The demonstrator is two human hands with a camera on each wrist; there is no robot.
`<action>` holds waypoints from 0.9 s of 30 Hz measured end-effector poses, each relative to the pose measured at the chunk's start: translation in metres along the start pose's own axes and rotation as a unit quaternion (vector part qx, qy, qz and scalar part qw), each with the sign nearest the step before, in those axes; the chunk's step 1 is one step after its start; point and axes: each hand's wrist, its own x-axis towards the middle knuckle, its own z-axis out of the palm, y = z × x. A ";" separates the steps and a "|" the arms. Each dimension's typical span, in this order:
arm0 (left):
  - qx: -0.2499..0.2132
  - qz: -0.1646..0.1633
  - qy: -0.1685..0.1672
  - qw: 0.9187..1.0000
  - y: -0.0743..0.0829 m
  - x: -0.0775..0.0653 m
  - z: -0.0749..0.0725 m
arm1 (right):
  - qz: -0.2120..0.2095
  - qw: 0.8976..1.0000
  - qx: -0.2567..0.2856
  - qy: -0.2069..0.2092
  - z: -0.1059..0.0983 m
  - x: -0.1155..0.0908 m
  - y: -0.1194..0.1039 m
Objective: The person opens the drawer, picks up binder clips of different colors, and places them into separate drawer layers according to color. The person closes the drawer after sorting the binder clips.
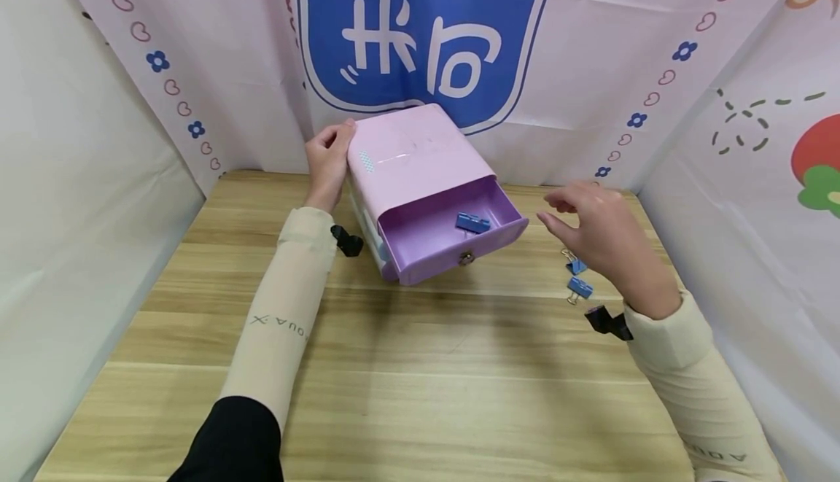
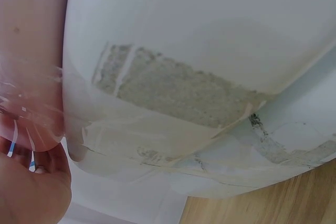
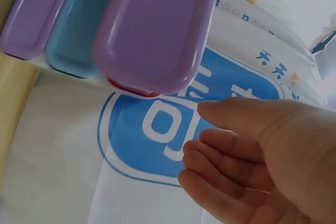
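Observation:
A small pink-topped drawer box [image 1: 420, 150] stands at the back of the table, its top purple drawer [image 1: 453, 259] pulled out. A blue binder clip [image 1: 472, 222] lies inside that drawer. My left hand [image 1: 328, 161] grips the box at its back left corner; the left wrist view shows the curled fingers [image 2: 39, 166] at the box's pale side, partly hidden. My right hand [image 1: 593, 238] hovers to the right of the drawer with loosely bent fingers and nothing in them. Below it on the table lie two more blue binder clips, a farther clip [image 1: 576, 265] and a nearer clip [image 1: 580, 289].
Beneath the pulled-out drawer, a blue drawer [image 3: 73, 45] and a lower purple drawer [image 3: 31, 19] sit pushed in, with ring pulls. A printed cloth [image 1: 577, 52] hangs close behind the box. White side walls [image 1: 85, 176] flank the wooden table [image 1: 420, 394].

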 end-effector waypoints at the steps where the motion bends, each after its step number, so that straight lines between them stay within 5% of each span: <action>1: 0.000 0.003 0.000 1.000 0.000 0.000 0.000 | 0.004 1.000 -0.001 -0.003 0.000 -0.002 0.002; 9: -0.002 0.004 0.000 1.000 0.001 0.000 0.000 | 0.002 1.000 -0.025 -0.011 0.003 -0.014 0.022; 27: -0.001 0.001 0.002 1.000 0.002 -0.002 0.001 | 0.072 0.986 -0.019 -0.146 0.039 -0.050 0.072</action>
